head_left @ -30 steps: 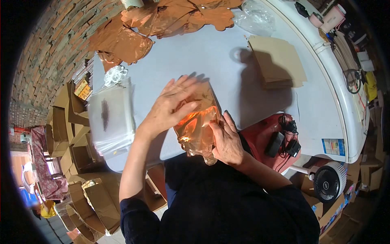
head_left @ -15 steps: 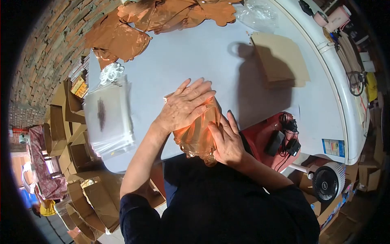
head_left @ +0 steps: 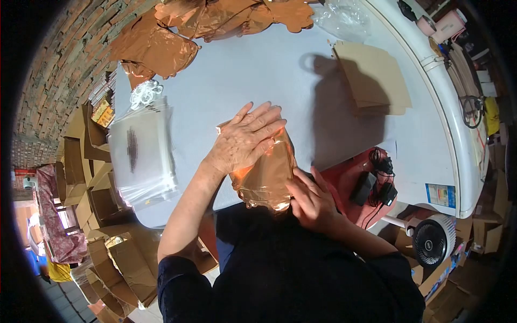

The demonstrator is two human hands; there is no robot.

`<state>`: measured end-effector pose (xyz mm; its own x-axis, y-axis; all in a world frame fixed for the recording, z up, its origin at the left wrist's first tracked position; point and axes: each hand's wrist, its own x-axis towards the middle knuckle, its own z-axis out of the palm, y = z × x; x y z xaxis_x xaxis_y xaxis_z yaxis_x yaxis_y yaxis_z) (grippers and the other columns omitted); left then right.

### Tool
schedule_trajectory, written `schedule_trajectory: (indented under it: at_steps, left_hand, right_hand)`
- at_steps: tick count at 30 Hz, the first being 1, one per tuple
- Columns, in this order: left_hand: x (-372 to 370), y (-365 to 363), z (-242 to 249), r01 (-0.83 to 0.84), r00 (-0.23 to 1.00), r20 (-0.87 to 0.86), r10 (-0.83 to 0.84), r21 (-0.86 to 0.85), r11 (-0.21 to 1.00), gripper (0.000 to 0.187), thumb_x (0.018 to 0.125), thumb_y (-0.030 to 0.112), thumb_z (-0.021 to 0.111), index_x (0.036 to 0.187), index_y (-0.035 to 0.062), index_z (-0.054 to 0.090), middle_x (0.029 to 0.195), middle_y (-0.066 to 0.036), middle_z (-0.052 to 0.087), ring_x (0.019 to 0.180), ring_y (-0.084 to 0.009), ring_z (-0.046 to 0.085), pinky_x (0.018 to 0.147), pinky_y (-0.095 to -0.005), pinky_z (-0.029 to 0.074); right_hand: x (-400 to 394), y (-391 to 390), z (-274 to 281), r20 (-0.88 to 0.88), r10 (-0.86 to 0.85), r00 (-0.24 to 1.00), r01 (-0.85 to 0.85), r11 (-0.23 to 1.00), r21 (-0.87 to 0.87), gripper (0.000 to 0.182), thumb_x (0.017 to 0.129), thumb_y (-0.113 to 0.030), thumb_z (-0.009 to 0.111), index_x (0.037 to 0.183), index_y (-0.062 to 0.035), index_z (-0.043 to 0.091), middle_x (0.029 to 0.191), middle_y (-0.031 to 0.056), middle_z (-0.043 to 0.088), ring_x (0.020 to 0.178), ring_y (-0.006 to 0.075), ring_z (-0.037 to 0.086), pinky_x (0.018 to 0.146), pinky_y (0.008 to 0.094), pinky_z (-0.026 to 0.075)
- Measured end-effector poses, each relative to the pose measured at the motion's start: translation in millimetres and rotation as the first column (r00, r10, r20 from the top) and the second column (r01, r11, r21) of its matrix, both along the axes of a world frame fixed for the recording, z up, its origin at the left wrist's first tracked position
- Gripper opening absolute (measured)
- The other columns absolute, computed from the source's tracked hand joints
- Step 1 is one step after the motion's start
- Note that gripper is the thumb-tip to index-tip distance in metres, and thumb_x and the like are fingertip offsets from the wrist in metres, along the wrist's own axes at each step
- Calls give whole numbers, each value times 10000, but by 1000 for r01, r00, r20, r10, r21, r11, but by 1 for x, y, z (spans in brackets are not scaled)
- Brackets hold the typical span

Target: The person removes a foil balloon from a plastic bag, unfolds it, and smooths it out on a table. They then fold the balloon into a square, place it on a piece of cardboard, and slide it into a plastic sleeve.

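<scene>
The folded copper foil balloon (head_left: 265, 175) lies at the near edge of the table (head_left: 258, 70), its lower end hanging past that edge; we judge the slick foil could spring open or slide off toward our lap if the pressure lets up. Our left hand (head_left: 245, 140) lies open and flat on its upper half, pressing it down. Our right hand (head_left: 312, 202), fingers loosely spread, touches its lower right corner at the table's edge, gripping nothing.
</scene>
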<state>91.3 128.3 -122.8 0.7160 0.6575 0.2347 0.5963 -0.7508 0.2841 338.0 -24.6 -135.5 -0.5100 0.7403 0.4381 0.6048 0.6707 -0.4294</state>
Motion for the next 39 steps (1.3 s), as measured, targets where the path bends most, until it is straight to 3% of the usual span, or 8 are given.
schedule_trajectory:
  at_steps: [5, 12, 18, 22, 26, 29, 32, 39]
  left_hand:
    - [-1, 0, -1, 2, 1000, -4, -2, 5, 1000, 508, 1080, 446, 491, 1515, 207, 598, 1651, -36, 474, 1565, -259, 372, 1316, -518, 223]
    - [0, -1, 0, -1, 1000, 9, 1, 4, 1000, 492, 1079, 420, 512, 1514, 207, 599, 1643, -35, 485, 1566, -253, 368, 1318, -515, 221]
    - [-1, -2, 2, 0, 1000, 15, 0, -12, 1000, 484, 1083, 418, 503, 1509, 211, 604, 1633, -35, 497, 1563, -250, 371, 1322, -501, 220]
    - [-2, -1, -1, 6, 999, 33, -5, -9, 1000, 486, 1084, 426, 492, 1500, 204, 610, 1631, -40, 499, 1561, -253, 374, 1324, -494, 218]
    - [-2, 1, -3, 26, 999, 44, -26, 13, 1000, 494, 1054, 380, 538, 1491, 159, 605, 1615, -55, 511, 1560, -257, 369, 1323, -496, 219]
    - [-2, -1, -3, 16, 999, 49, -17, 12, 1000, 500, 1032, 358, 571, 1479, 136, 604, 1599, -81, 521, 1560, -266, 363, 1321, -507, 222]
    - [-3, -2, -10, -5, 997, 83, 3, 18, 1000, 507, 1021, 361, 586, 1464, 113, 603, 1570, -116, 540, 1551, -280, 376, 1320, -520, 220]
    - [-8, -4, 10, -118, 934, 353, 60, 145, 982, 399, 988, 281, 648, 1316, 55, 679, 1399, -167, 656, 1455, -382, 495, 1259, -554, 325]
  right_hand:
    - [25, 12, -6, -145, 10, 989, 10, 991, 135, 398, 830, 32, 638, 1226, -6, 637, 1261, 158, 696, 1260, 296, 660, 1214, 580, 349]
    - [-4, 76, 22, 210, -6, 978, 17, 999, -50, 788, 830, -303, 827, 1484, 25, 535, 1579, 193, 483, 1523, 338, 390, 1268, 585, 224]
    - [23, 56, 19, 209, 68, 976, -54, 996, -72, 660, 857, -302, 800, 1409, -1, 601, 1488, 169, 575, 1436, 348, 495, 1256, 572, 287]
    - [29, 63, 26, -18, 159, 987, -158, 986, 48, 327, 908, -94, 686, 1223, -10, 660, 1238, 137, 680, 1228, 342, 625, 1110, 522, 495]
    - [-12, 95, 33, -310, 100, 945, -94, 995, 33, 277, 978, -6, 604, 1253, 2, 638, 1236, 158, 662, 1134, 325, 662, 989, 403, 538]
    - [-46, 122, 35, -603, -115, 789, -130, 929, -347, 335, 1046, -31, 557, 1379, 7, 564, 1387, 150, 615, 1293, 266, 604, 1098, 385, 478]
    - [-65, 150, 15, -645, -178, 743, -136, 904, -406, 338, 1033, -60, 592, 1367, -6, 580, 1284, 142, 634, 1113, 201, 660, 952, 351, 532]
    - [-63, 162, -14, -648, -164, 743, -160, 898, -410, 399, 1054, -86, 566, 1446, -22, 526, 1382, 149, 567, 1266, 252, 575, 1093, 363, 453]
